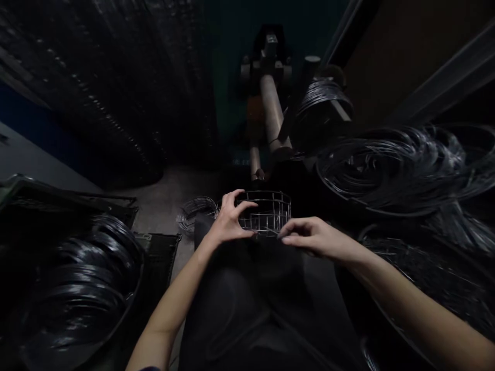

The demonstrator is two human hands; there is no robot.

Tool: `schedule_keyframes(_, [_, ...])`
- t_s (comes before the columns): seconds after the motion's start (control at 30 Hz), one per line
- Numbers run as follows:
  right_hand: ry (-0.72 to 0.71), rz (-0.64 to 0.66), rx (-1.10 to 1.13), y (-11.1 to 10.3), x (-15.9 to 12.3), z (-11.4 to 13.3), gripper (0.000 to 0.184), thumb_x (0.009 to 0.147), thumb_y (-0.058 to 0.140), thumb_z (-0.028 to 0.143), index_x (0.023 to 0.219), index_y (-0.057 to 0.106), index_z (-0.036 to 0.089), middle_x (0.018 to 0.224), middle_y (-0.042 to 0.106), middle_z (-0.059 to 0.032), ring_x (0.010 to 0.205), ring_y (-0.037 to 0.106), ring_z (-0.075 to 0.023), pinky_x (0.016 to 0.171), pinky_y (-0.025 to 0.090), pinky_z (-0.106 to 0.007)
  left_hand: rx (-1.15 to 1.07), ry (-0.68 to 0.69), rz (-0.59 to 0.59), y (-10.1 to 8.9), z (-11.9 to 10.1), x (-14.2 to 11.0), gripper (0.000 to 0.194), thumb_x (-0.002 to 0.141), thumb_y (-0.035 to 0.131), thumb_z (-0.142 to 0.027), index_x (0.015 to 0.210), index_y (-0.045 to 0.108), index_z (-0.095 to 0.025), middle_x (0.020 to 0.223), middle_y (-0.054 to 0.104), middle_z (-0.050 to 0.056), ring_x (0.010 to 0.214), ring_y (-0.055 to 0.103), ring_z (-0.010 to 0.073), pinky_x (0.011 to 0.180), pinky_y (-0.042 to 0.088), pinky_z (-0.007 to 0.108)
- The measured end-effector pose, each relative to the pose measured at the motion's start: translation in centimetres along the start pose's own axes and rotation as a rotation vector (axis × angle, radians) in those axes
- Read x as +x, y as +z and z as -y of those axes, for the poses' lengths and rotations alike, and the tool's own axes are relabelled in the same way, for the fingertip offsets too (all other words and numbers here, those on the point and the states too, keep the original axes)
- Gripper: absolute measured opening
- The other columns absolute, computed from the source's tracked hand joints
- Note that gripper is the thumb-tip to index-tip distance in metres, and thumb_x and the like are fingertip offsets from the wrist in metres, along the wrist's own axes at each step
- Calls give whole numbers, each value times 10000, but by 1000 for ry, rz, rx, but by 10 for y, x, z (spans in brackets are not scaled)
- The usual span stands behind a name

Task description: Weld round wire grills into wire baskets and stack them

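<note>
A small round wire cage [270, 212] made of thin metal rods sits in front of me, just past my knees. My left hand [229, 219] curls round its left rim, fingers closed on the wires. My right hand [309, 237] is at the cage's lower right edge, fingers pinched together on a wire there. Both forearms reach in from the bottom of the view over my dark trousers [251, 299].
A dark tub [77, 288] full of coiled wire rings stands at the left. Large loose wire coils [402, 165] pile up at the right. A small wire ring [195, 211] lies left of the cage. A machine with a metal shaft [270, 103] stands behind.
</note>
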State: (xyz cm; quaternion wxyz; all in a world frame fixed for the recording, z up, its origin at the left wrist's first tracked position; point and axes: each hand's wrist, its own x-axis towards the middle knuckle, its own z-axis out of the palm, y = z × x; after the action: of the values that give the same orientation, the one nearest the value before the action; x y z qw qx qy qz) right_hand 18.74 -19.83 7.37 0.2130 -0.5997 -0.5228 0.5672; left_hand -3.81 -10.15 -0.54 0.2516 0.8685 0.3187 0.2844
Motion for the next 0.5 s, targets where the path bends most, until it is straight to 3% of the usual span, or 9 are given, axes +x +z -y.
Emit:
schedule_keyframes(0.07, [56,13,20,7,11,-5,291,731,652,451,782,679,165,544,554,33,386,405,-69,389,339,-209,19,52,96,15,-8,3,679,544,838,-368,1158,589,-221,1358,314,145,1279,313,368,1060,328,541])
schedule_keyframes(0.13, [44,-91,-72,10,19,-20,273,756,630,432,756,686,165,548,593,20,402,462,-89,410,372,-220,27,58,152,31,-11,5,704,547,831,-370,1181,572,-209,1352,319,159,1263,325,377,1051,327,566])
schedule_keyframes(0.23, [-111,-283,-407,15,24,-45,260,826,585,412,819,718,189,669,692,-15,564,620,-153,554,472,-256,32,47,188,46,-8,4,736,563,820,-374,1220,526,-221,1383,301,164,1274,317,390,1059,282,618])
schedule_keyframes(0.33, [-260,-330,-787,25,22,-55,307,858,583,412,1045,691,195,945,730,-80,788,685,-227,671,505,-306,11,76,233,51,-3,2,831,562,813,-408,1283,444,-226,1456,212,179,1349,207,424,1076,197,662])
schedule_keyframes(0.4, [-274,-318,-967,31,21,-56,363,851,600,398,1148,640,193,1050,708,-112,813,688,-248,613,498,-301,-4,83,256,52,-1,2,855,555,808,-401,1292,409,-230,1482,174,180,1373,153,436,1079,173,670])
schedule_keyframes(0.5, [-272,-318,-1101,35,21,-56,301,862,574,314,1142,633,219,1041,712,-94,777,687,-223,535,448,-255,-21,45,228,54,0,4,792,537,804,-328,1228,427,-236,1467,210,164,1362,183,425,1072,211,656])
